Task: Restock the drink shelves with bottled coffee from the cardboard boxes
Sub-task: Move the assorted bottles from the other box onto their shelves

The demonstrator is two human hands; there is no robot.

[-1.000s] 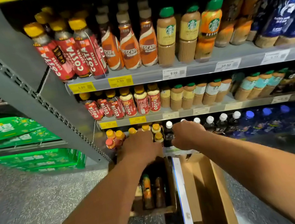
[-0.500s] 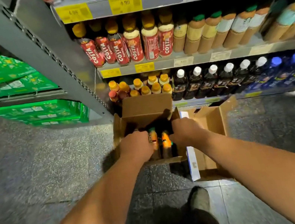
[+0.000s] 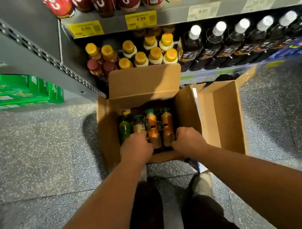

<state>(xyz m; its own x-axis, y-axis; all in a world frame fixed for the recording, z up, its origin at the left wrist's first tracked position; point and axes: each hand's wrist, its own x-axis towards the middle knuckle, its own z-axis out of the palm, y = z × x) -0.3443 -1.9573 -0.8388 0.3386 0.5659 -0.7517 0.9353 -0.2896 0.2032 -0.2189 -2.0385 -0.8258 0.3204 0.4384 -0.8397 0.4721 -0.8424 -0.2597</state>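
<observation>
Head view: an open cardboard box on the speckled floor holds upright coffee bottles. The left hand and right hand reach in among the nearest bottles. Their fingers curl down out of sight, so I cannot tell whether they grip anything. A second box touches the first on its right. Behind both, the bottom shelf carries yellow-capped bottles.
</observation>
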